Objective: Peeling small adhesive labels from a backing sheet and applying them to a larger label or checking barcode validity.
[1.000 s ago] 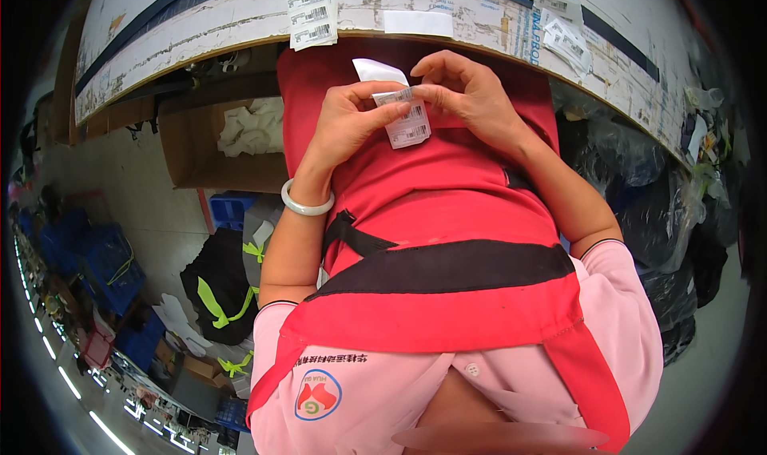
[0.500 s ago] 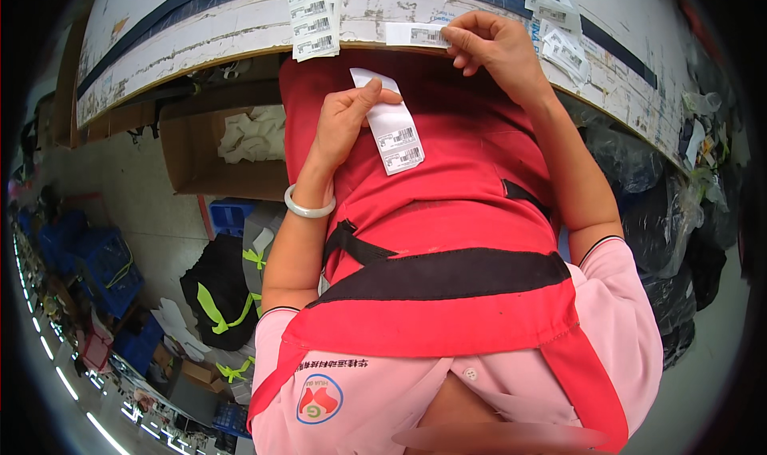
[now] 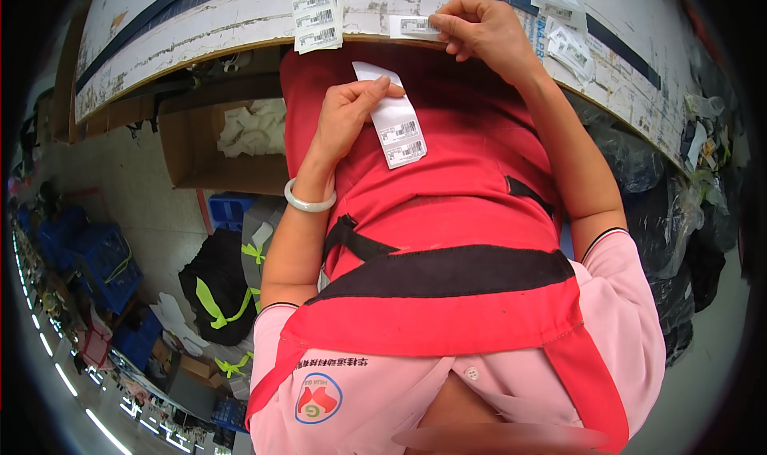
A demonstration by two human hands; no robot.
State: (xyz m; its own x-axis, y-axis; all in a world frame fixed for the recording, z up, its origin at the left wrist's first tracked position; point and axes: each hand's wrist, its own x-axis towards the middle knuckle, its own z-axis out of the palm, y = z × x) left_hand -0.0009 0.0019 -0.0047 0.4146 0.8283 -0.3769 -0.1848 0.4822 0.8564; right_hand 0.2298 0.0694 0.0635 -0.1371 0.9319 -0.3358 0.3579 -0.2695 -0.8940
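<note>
Label strip (image 3: 397, 127) upper end hidden under left hand (image 3: 347, 115); printing too small to tell; table (image 3: 200, 31) cut off at top.

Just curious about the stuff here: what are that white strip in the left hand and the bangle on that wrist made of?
The label strip looks like thin glossy sticker paper: it bends and hangs limp from the left hand. The bangle seems jade-like stone or glass, though plastic is possible: pale green, smooth, slightly translucent, rigid.

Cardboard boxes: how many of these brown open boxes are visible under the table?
1. The brown open cardboard box stands on the floor under the white worn table edge, left of the person's left hand, with white cloth inside. Others may be hidden.
</note>
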